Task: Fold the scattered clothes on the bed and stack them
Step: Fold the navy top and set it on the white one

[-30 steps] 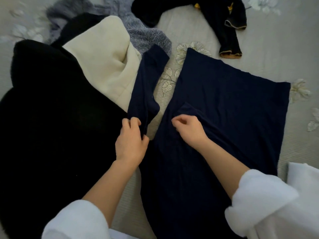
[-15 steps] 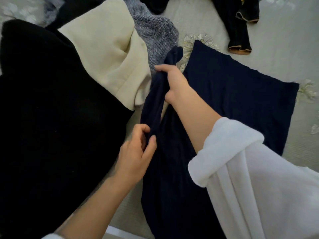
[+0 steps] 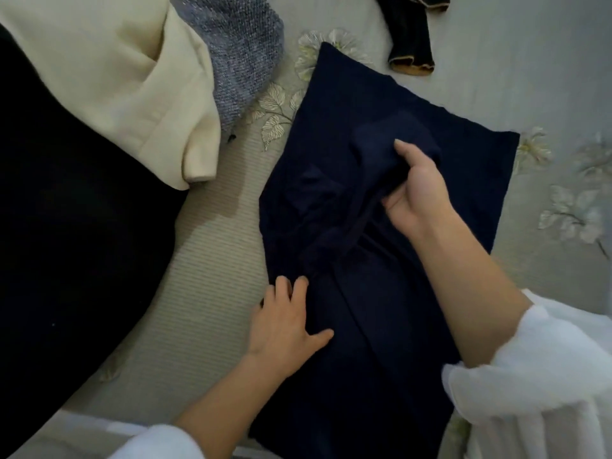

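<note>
A navy blue garment [image 3: 357, 104] lies flat in the middle of the bed. Its left sleeve is folded in across the body, bunched in a ridge. My right hand [image 3: 415, 188] grips the end of that sleeve over the garment's middle, thumb and fingers curled round the cloth. My left hand [image 3: 288, 321] lies flat with spread fingers on the garment's left edge, pressing it down near the sleeve's base.
A big black garment [image 3: 66, 226] covers the left side, with a cream one [image 3: 109, 71] on top and a grey knit [image 3: 238, 48] behind it. A black piece with yellow trim [image 3: 410, 44] lies at the far edge. The grey floral bedspread [image 3: 212, 260] shows between them.
My right hand has carried the sleeve from the garment's left side over onto its body. My left hand has let go of the sleeve and now presses flat on the left edge.
</note>
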### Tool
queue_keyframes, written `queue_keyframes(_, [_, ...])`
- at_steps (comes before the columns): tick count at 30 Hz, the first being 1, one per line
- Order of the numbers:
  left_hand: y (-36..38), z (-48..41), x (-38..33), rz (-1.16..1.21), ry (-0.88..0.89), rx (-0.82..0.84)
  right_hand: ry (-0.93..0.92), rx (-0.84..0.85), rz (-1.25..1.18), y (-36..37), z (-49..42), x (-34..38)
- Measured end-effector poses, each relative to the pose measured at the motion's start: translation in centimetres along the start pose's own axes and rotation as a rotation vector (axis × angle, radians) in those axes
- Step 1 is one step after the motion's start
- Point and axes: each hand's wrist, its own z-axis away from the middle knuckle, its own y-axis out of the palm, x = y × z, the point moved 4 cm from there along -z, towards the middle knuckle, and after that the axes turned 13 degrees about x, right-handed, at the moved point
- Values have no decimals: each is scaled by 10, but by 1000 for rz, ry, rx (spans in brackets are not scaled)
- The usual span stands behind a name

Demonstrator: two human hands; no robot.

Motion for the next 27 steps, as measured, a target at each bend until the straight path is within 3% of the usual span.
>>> queue_keyframes(5, [-11,-10,8,292,-35,-180,-122,78,142,13,-7,34])
queue_keyframes(10, [-18,1,24,265,-140,-328,-119,182,159,38,-1,49])
queue_keyframes(14, [-27,14,27,471,-130,-519,-102,227,98,48,4,44])
queue_keyframes(18, [-33,16,24,842,-63,-311,-83,254,94,56,7,39])
queue_keyframes(20, [-40,24,29,847,-65,-361,-98,240,128,56,4,43])
queue_keyframes(24, [-62,62,60,727,-138,-747,-219,75,166,26,-1,68])
queue_keyframes(27, [-51,92,76,451,-51,-752,-193,-90,174,-26,3,66])
